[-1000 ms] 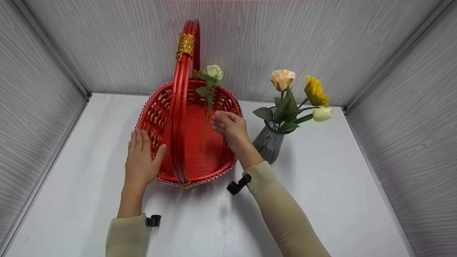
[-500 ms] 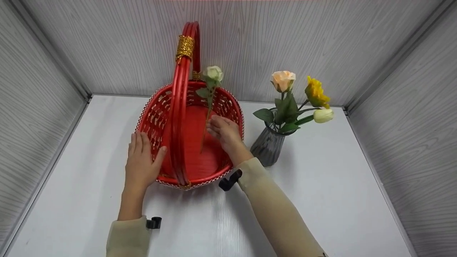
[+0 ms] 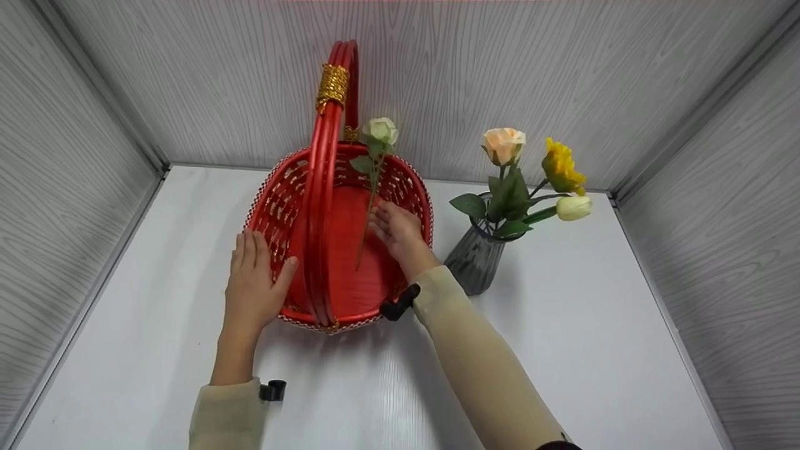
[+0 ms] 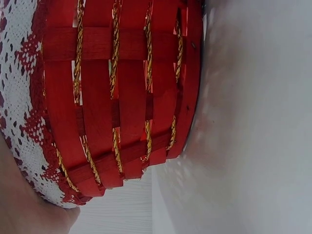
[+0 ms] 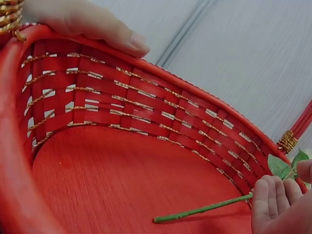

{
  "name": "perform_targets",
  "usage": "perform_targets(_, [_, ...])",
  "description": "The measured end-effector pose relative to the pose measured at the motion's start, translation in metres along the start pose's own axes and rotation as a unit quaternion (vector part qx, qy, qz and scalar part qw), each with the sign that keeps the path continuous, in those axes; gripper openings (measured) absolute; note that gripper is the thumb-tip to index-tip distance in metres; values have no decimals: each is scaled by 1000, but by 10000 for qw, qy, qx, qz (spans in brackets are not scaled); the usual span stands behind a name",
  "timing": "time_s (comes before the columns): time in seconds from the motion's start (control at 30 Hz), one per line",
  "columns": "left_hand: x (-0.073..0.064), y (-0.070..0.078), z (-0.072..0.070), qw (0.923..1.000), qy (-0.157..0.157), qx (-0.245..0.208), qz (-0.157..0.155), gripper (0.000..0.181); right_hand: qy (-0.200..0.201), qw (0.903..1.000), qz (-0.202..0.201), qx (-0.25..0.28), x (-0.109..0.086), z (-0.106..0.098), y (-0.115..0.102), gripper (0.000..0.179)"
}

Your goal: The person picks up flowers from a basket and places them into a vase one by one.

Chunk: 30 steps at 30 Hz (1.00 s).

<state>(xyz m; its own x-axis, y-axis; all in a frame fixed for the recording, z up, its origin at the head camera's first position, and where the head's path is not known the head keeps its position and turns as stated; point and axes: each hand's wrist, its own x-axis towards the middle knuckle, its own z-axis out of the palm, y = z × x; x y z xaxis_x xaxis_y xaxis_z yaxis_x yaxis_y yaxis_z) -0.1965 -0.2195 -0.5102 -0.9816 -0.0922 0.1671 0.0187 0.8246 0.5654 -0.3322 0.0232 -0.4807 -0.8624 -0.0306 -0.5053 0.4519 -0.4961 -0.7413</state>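
A red woven basket (image 3: 340,317) with a tall arched handle stands at the centre of the head view. My left hand (image 3: 253,284) lies along its left side with straight fingers, its thumb reaching over the rim. The left wrist view has only part of that hand (image 4: 31,209) beside the lace trim. Inside the basket leans a white artificial rose (image 3: 380,130), bloom up against the back rim. My right hand (image 3: 399,231) is within the basket, fingers loosely bent beside the rose's stem (image 5: 204,208); the fingers partly cover the stem, and contact cannot be judged.
Right of the basket, a grey glass vase (image 3: 477,257) holds a peach rose (image 3: 504,146), a yellow flower (image 3: 562,166) and a pale tulip (image 3: 573,207). Wood-patterned panels (image 3: 462,75) surround the white table (image 3: 562,350) at the back and sides.
My right hand has moved down and left, deeper into the basket beside the stem. The left hand, basket and rose keep their places; the whole head view has shifted slightly.
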Motion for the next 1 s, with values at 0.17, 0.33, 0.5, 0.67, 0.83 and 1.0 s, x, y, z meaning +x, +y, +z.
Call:
perform_targets(0.17, [-1,1,0,10000,-51,41,-49,94,55,9999,110,83,4,-3,3,21])
perform_targets(0.33, [0,1,0,9999,-82,39,-66,95,110,9996,166,188,7,-5,5,19])
perform_targets(0.5, [0,2,1,10000,-20,-1,-70,94,99,9998,188,49,10,-4,7,29])
perform_targets(0.67, [-1,1,0,10000,31,-11,-79,95,-39,9996,197,-207,11,-1,8,40])
perform_targets(0.83, [0,2,0,10000,-41,-5,-70,95,-4,9991,276,-322,13,-2,8,39])
perform_targets(1.0, [0,1,1,9999,-70,16,-73,95,-67,9985,364,-413,14,-2,9,38])
